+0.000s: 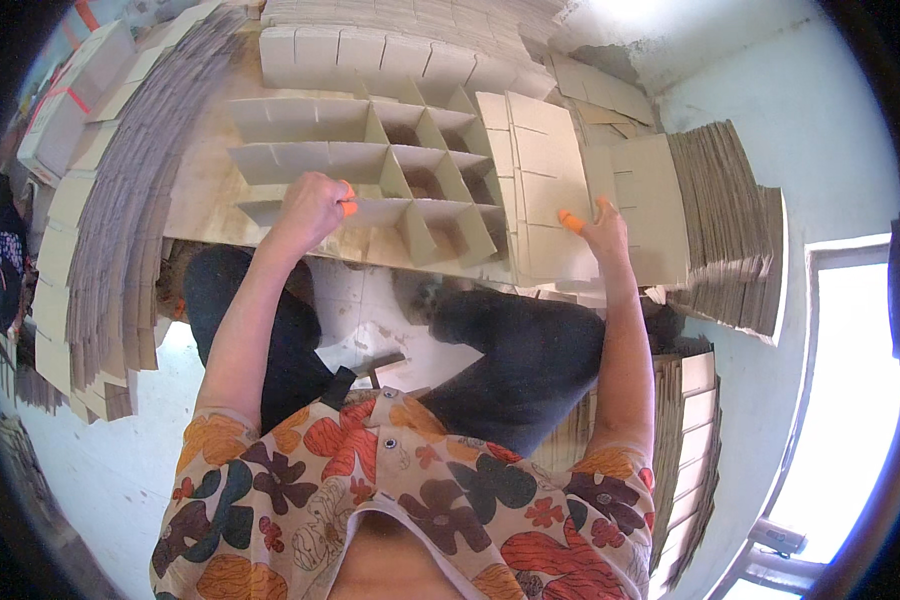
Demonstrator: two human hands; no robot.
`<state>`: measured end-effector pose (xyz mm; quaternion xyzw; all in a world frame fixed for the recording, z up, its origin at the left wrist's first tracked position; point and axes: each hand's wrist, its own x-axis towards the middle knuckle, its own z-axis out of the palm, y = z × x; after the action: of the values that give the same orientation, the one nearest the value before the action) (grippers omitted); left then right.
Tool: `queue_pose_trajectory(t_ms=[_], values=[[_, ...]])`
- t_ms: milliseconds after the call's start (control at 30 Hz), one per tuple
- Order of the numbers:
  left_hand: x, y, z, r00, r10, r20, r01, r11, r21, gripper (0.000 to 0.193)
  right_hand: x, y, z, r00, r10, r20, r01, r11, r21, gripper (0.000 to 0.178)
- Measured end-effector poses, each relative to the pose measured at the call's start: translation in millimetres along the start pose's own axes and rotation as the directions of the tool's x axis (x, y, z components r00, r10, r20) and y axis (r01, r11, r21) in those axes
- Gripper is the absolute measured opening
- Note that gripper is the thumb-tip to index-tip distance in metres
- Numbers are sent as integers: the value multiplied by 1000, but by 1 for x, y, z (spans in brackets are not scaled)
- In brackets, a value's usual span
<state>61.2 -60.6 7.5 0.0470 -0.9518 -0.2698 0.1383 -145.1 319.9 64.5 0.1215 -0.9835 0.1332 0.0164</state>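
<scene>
A partly interlocked cardboard divider grid point(435, 215) stands on the table, its long strips reaching to the left and its cross strips joined at the right end. My left hand point(313, 208), with orange covers on its fingertips, is closed on the nearest long cardboard strip point(375, 210). Just right of the grid lies a pile of flat slotted cardboard pieces point(540, 185). Over its right edge is my right hand point(603, 235), its orange-covered thumb and finger spread apart, with no piece seen between them. Its other fingers are partly hidden.
Tall stacks of slotted cardboard point(135, 180) line the left side. Another row of cardboard point(370, 55) stands at the back. At the right, a thick stack point(725, 215) sits by the wall, with more cardboard point(695, 440) below it. My knees are under the table's near edge.
</scene>
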Motion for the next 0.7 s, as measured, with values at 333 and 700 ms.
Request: queue_pose_trajectory(t_ms=[333, 700], values=[[1, 6, -10, 1000, 5, 14, -5, 1000, 17, 16, -5, 2, -42, 967, 253, 35, -197, 654, 730, 38], [-23, -2, -38, 996, -56, -72, 58, 998, 35, 19, -34, -159, -46, 924, -337, -181, 358, 593, 722, 53]])
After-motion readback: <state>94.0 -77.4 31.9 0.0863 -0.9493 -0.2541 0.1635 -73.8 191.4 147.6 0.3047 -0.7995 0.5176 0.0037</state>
